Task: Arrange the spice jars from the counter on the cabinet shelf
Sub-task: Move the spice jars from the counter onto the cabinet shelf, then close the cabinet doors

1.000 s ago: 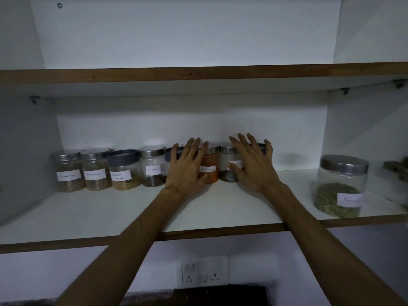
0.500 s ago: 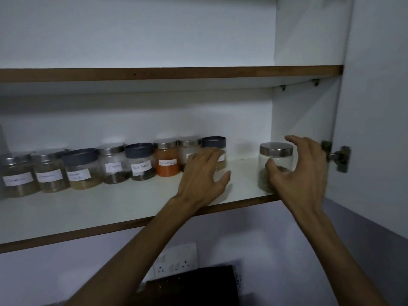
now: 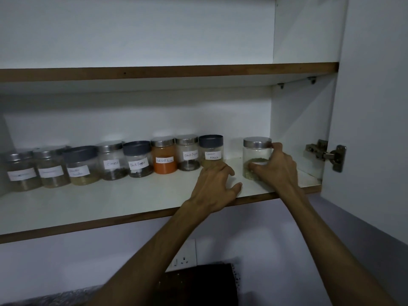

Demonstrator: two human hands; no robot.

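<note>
Several labelled spice jars stand in a row on the white cabinet shelf [image 3: 92,202], from the far left to the grey-lidded garam masala jar [image 3: 210,150]; the orange red chilli jar [image 3: 164,159] is among them. Apart on the right stands a bigger glass jar of green seeds [image 3: 254,157] with a steel lid. My right hand [image 3: 276,167] grips this jar from its right side, thumb low, fingers at the lid. My left hand [image 3: 215,187] rests flat on the shelf just in front of the garam masala jar, fingers apart, holding nothing.
The cabinet's right wall and a steel door hinge [image 3: 326,154] lie close right of the big jar. An upper shelf edge [image 3: 167,70] runs overhead. Below, a wall socket [image 3: 183,253] and a dark object [image 3: 198,281] sit at counter level.
My view has swung right. My right hand has left the row and closed around the big seed jar at the right; my left hand has dropped flat onto the shelf.
</note>
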